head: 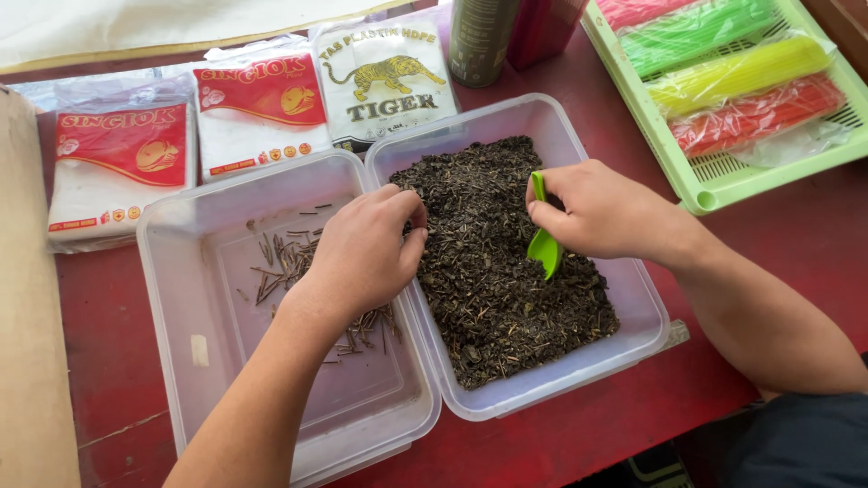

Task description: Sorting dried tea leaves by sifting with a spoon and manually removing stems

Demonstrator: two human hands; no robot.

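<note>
Two clear plastic tubs stand side by side on a dark red table. The right tub (649, 318) is filled with dark dried leaves (493, 280). The left tub (172, 298) holds only a small scatter of thin brown stems (280, 262). My right hand (601, 212) grips a small green plastic scoop (544, 246), its tip down in the leaves. My left hand (362, 253) reaches across the shared rims, fingers pinched together at the left edge of the leaf pile; whether it holds a stem is hidden.
Several packs of plastic bags (122, 158) lie along the far edge of the table. A dark can (479, 41) stands behind the right tub. A light green basket (714, 181) at the upper right holds bundles of coloured straws (737, 72). A cardboard sheet (32, 316) lies at left.
</note>
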